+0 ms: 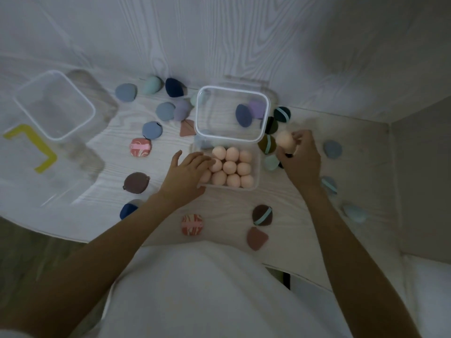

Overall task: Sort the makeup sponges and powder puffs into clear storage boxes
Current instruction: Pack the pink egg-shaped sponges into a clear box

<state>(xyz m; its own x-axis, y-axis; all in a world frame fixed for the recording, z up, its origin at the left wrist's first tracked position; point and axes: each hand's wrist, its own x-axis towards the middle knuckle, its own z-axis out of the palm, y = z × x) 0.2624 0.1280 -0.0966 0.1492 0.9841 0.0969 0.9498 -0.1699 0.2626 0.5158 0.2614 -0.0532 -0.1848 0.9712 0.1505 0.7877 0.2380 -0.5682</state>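
Fingers of the right hand [299, 154] pinch a peach sponge [285, 140]; best lowered into the box [255, 172] beside the left hand's [185, 176] flat fingers.

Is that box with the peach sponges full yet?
Nearly full: peach sponges fill the clear box in tight rows, and the right hand holds another.

No words, brand names or numbers can be read anywhere. The one sign is a yellow angular bracket mark [31, 146] on the desk [244, 57] at about nine o'clock, beside a clear box [55, 104]; it forms no letter that can be told.
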